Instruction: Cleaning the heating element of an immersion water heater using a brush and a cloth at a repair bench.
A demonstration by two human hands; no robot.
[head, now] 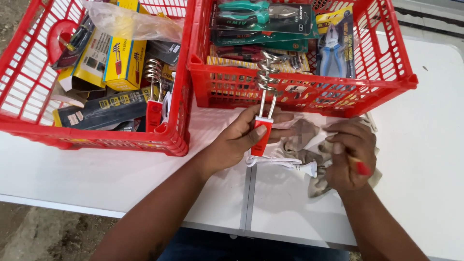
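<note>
We grip the immersion heater (pixel 263 104) in our closed left hand (pixel 240 140) while our right hand (pixel 349 153), beside it, pinches the cloth (pixel 302 135), so wiping the coil seems next.

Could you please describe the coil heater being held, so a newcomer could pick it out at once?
Start at the right red crate on the white table. Just before its front wall, the left hand grips an immersion heater by its red handle. Unlike the second heater, which stands in the left crate, it trails a white cord.
</note>
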